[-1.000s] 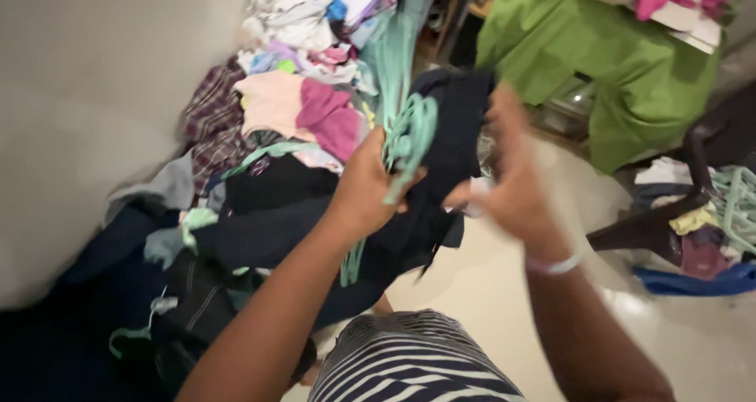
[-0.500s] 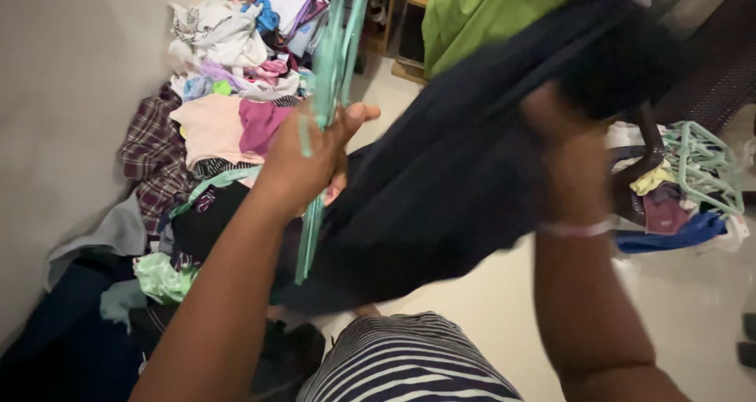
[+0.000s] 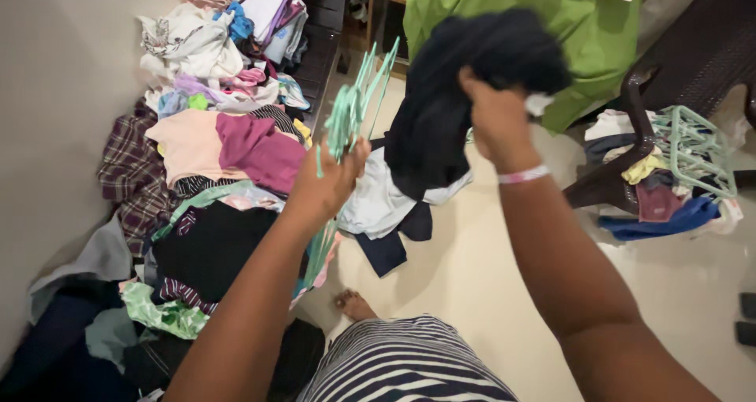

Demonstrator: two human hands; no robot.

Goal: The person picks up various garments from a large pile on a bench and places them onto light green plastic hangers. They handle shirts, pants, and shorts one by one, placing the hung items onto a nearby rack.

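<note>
My left hand grips a bundle of mint-green plastic hangers, held upright in front of me. My right hand is raised to the right of them and holds a bunched dark navy garment, which hangs down from my fist. Below the garment, pale and dark clothes lie on the cream floor. My bare foot shows near my striped top.
A long heap of mixed clothes runs along the wall on the left. A green cloth covers furniture at the back. On the right, a dark chair stands by more clothes and a mint-green hanger rack.
My right hand has pulled the dark garment off the hangers and lifted it up, bunching it. My left hand has kept the hangers upright, and the view has shifted right.
</note>
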